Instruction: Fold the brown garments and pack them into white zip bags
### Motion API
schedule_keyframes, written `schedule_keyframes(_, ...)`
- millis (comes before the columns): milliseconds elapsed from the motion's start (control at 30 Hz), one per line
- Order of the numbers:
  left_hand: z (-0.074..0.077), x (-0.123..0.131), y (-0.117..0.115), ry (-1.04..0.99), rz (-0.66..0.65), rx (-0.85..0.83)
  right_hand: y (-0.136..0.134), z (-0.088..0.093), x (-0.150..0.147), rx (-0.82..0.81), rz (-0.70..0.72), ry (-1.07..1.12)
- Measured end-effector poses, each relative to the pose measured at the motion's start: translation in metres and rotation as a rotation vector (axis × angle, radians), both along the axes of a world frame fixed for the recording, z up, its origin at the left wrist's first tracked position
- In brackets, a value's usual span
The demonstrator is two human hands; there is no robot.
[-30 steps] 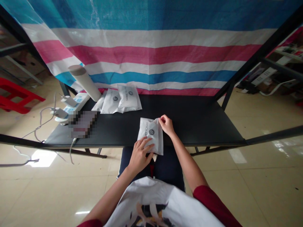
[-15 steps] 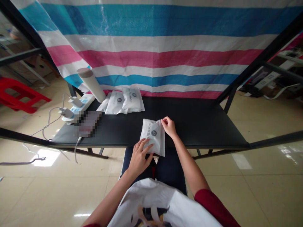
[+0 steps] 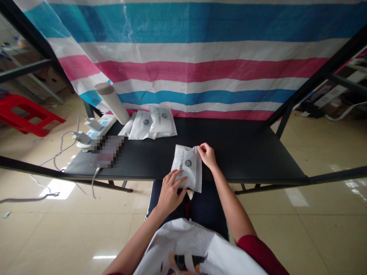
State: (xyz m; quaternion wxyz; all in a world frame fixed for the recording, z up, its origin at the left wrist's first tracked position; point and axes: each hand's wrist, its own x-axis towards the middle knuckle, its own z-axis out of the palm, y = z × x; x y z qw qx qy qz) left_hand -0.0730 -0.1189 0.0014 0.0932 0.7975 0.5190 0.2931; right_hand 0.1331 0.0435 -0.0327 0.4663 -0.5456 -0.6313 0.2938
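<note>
White pouch (image 3: 186, 168) lay on black table (image 3: 243, 160), long axis running away from body. Left hand (image 3: 170, 193) on near end, fingers spread, pressing flat; right hand (image 3: 207, 156) nearer far corner, fingertips pinching pouch edge.

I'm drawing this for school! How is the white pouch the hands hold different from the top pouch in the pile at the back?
The held pouch hangs over the front edge of the black table, while the top pouch lies on other pouches at the table's back. The right hand pinches a corner of the held pouch and the left hand presses it; no hand touches the top pouch. Both are white with a round grey logo and ROCKBROS print.
</note>
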Motion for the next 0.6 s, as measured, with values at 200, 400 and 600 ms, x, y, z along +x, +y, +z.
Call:
schedule_keyframes(200, -0.002, 0.004, 0.005, 0.004, -0.008, -0.022, -0.002, 0.003, -0.002, -0.02, 0.016, 0.088)
schedule_keyframes(400, -0.007, 0.006, 0.009, 0.015, -0.018, -0.066, -0.002, 0.004, -0.003, -0.039, 0.016, 0.102)
schedule_keyframes(600, -0.013, 0.004, 0.009, 0.032, -0.026, -0.063, 0.0, -0.001, 0.0, -0.003, 0.036, 0.056)
